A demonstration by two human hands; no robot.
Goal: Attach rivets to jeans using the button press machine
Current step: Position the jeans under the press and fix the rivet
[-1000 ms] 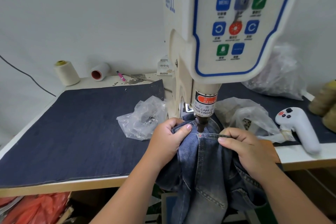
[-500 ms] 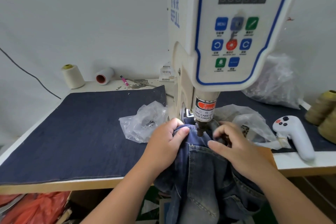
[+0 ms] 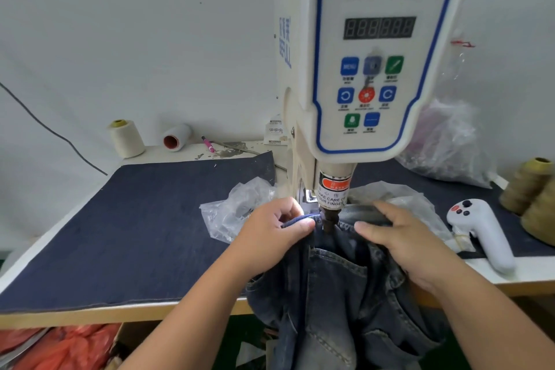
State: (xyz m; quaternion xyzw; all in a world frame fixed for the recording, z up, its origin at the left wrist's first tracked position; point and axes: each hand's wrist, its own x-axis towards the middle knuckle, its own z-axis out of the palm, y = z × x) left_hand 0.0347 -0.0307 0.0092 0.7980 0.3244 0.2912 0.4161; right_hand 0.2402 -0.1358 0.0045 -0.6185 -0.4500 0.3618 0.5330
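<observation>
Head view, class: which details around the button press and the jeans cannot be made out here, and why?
- Rivet and lower die: hidden under the jeans and the punch.
- Display digits: blurred, unreadable.
- Clear bag contents: too small to tell.
- Left hand fingertips: tucked into the fabric.
- Right hand palm: faces down on the denim.
- Machine top: cut off by the frame's upper edge.

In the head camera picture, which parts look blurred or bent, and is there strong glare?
Head view: the machine panel is motion-blurred, its small labels unreadable; the right hand is softly smeared, the left hand sharper; the table edge curves from the wide lens; light is even, without strong glare.
</observation>
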